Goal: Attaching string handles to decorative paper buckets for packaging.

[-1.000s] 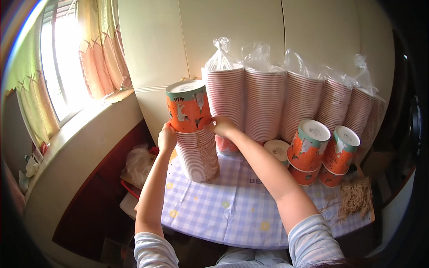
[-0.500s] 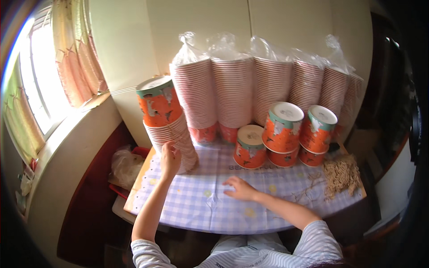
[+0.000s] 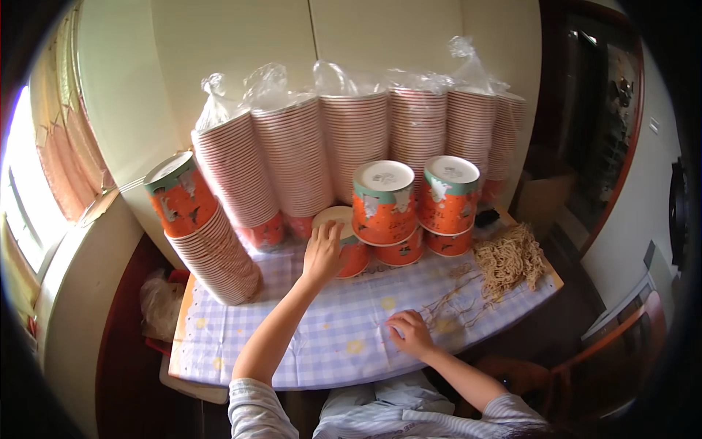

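My left hand [image 3: 322, 252] is at an upside-down orange paper tub [image 3: 355, 262], its stretched fingers over the tub's pale base. Whether it presses on the tub, I cannot tell. My right hand [image 3: 412, 334] is low over the checked cloth, fingers loosely bent and apart, with nothing visible in it. Loose strands of twine lie beside it, trailing from a tan bundle of twine [image 3: 510, 260]. Two short stacks of upturned tubs, a middle one [image 3: 384, 201] and a right one [image 3: 449, 194], stand just right of the single tub. A taller, leaning stack of tubs [image 3: 212, 249] stands at the left.
Tall plastic-wrapped stacks of tubs [image 3: 292, 157] line the back of the table against the wall. A blue-and-white checked tablecloth [image 3: 292, 358] covers the table. A clear plastic bag [image 3: 162, 304] sits beyond its left edge. A wooden chair [image 3: 614, 358] is at the right.
My left hand has left the tall left stack and moved right to the single tub. My right hand has shifted toward the twine strands. The view has turned rightward.
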Motion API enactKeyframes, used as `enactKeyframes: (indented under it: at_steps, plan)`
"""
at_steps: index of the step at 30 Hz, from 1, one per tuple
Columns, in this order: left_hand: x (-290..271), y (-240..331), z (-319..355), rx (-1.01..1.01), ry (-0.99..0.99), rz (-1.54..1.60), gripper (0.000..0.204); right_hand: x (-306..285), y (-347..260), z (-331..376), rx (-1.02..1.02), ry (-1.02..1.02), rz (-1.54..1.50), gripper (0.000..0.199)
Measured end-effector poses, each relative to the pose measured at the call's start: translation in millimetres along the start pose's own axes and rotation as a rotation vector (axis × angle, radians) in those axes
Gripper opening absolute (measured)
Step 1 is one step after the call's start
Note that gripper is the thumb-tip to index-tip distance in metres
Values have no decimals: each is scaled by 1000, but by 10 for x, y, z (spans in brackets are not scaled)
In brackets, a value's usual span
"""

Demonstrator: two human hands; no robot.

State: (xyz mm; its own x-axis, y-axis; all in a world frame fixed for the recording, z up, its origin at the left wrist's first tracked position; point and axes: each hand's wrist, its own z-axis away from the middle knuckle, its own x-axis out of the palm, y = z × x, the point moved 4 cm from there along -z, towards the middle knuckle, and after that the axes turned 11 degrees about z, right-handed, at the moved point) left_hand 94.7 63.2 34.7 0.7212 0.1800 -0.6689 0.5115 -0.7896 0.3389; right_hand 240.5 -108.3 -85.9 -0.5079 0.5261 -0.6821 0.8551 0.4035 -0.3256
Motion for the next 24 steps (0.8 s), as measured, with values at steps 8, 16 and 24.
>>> enactKeyframes:
  at_steps: [8,16,24]
  plan:
    - [198,692,-782,144,113,-20,52,8,-7,117,-137,50,82,21]
    - [-7,392,-710,58,149,356,29,51,53,130,-82,35,26,22]
    - [-116,-298,465,-572,101,1800,18,53,255,150,250,96,-261,39]
